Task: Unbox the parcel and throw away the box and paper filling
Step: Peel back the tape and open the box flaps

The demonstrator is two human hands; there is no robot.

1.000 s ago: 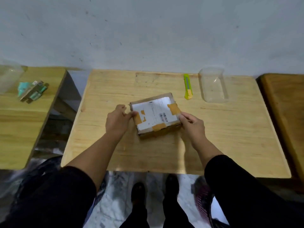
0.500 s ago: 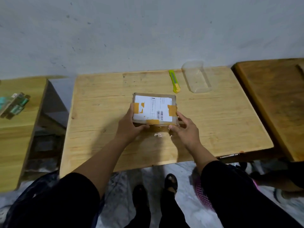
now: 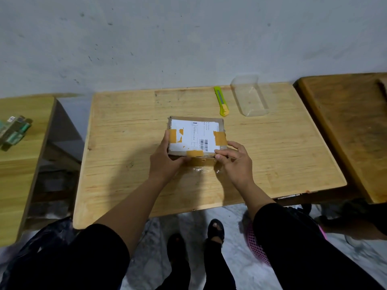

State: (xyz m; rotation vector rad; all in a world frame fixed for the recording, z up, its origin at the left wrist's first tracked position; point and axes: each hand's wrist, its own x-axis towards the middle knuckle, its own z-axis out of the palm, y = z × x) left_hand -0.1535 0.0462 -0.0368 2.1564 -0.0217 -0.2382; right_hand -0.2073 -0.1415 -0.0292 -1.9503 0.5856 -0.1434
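Observation:
A small flat cardboard parcel (image 3: 195,136) with a white shipping label and brown tape strips lies on the middle of the light wooden table (image 3: 272,164). My left hand (image 3: 165,158) grips the parcel's left and near-left edge, thumb along the side. On the near-right corner rests my right hand (image 3: 234,159), with fingertips pressing the box's front edge and tape. Both arms wear black sleeves. The box is closed, so its contents are hidden.
A green-yellow utility knife (image 3: 221,101) lies behind the parcel, beside a clear plastic container (image 3: 250,97). A second table at the left holds green packets (image 3: 13,131); a darker table (image 3: 351,130) stands at the right. A pink mesh basket (image 3: 256,245) and a dark bag (image 3: 41,245) sit on the floor.
The parcel was turned square to me and set flat; my hands shifted from its sides to its near edge. The view swung slightly left and down.

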